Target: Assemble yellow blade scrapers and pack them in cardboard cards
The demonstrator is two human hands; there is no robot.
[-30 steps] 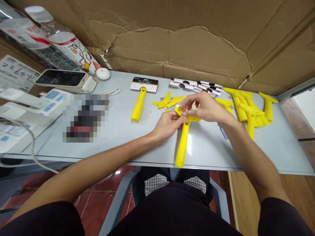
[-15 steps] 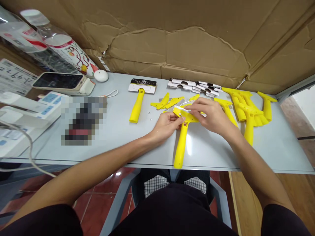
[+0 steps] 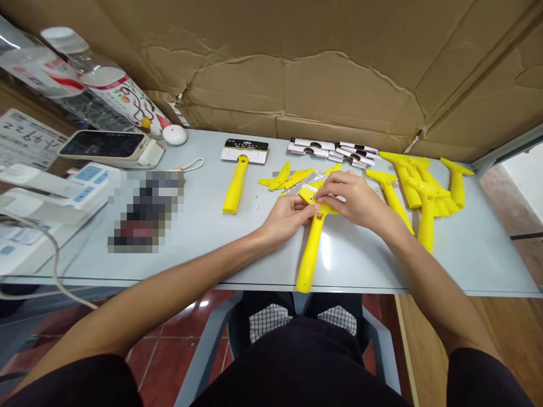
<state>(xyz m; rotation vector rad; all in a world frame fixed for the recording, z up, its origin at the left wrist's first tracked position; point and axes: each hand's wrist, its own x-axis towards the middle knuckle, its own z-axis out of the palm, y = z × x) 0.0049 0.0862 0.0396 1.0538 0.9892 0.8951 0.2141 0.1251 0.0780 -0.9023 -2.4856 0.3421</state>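
A yellow scraper handle (image 3: pixel 311 254) points toward the table's front edge, its wide head up between my hands. My left hand (image 3: pixel 283 221) pinches the left side of that head with thumb and fingers. My right hand (image 3: pixel 352 198) is bent over the head, its fingertips together on the metal strip and screw area; what they pinch is too small to make out. Behind the hands lie loose yellow blade covers (image 3: pixel 280 176) and flat metal blades (image 3: pixel 300 185). Two small nuts (image 3: pixel 257 202) rest left of them.
A carded yellow scraper (image 3: pixel 236 183) lies left of centre. Folded cards (image 3: pixel 311 147) are at the back, several yellow handles (image 3: pixel 426 217) at the right. Phone (image 3: pixel 102 144), bottles (image 3: pixel 121 93), white boxes and a cable are at the left; cardboard stands behind.
My right hand has moved slightly left and down onto the scraper head, with its fingers drawn closer together. The handle's lower end has swung slightly left.
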